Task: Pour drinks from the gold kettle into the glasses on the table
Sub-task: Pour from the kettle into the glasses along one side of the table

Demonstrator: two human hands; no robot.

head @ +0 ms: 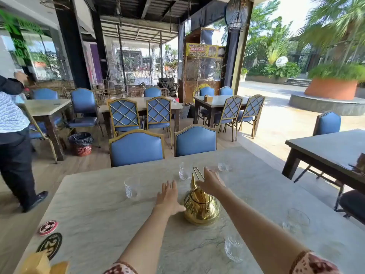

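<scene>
A gold kettle [201,207] stands near the middle of the pale marble table [98,210], its wire handle upright. My left hand [169,196] lies flat on the table just left of the kettle, fingers apart, thumb near its body. My right hand [211,180] hovers open above the kettle, beside the handle, holding nothing. Several clear glasses stand around it: one to the left [130,187], one behind the kettle [184,172], one at the far right [223,166], one near me [234,250] and one at the right edge [296,219].
Two round coasters [49,237] and a yellow paper item [41,264] lie at the table's near left corner. Blue chairs [136,147] stand at the far side. A person [13,135] stands at the left. Another dark table [331,147] stands to the right.
</scene>
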